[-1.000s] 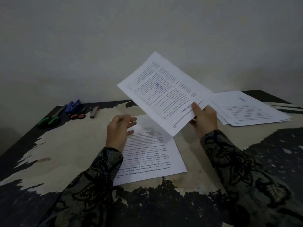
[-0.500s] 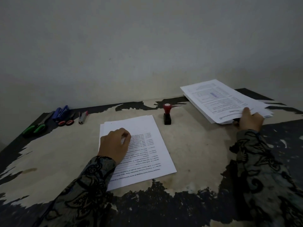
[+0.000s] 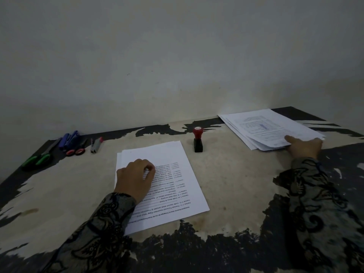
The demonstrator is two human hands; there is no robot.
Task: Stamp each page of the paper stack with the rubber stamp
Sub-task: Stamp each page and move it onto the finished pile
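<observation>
At the far left edge of the worn table (image 3: 226, 194) lie green-handled scissors (image 3: 37, 159), a cluster of blue markers (image 3: 70, 137) and a small grey-and-pink tool (image 3: 96, 144), all well apart from the work. Next comes the left hand (image 3: 135, 178), fingers curled loosely under and knuckles resting on the unstamped paper stack (image 3: 173, 174), pinning it but gripping nothing. The top page shows printed lines and no stamp mark that I can make out. Just beyond the stack's far right corner stands the rubber stamp (image 3: 197, 139), upright, its long axis vertical, red knob on top and black base on the table, with nobody touching it. Further right, the right hand (image 3: 304, 147) holds the near edge of the stamped pile (image 3: 269, 129), thumb on top, and 1 blue mark shows on its top sheet. The stamp sits between the 2 hands, and the right one looks better placed to reach leftwards for it.
</observation>
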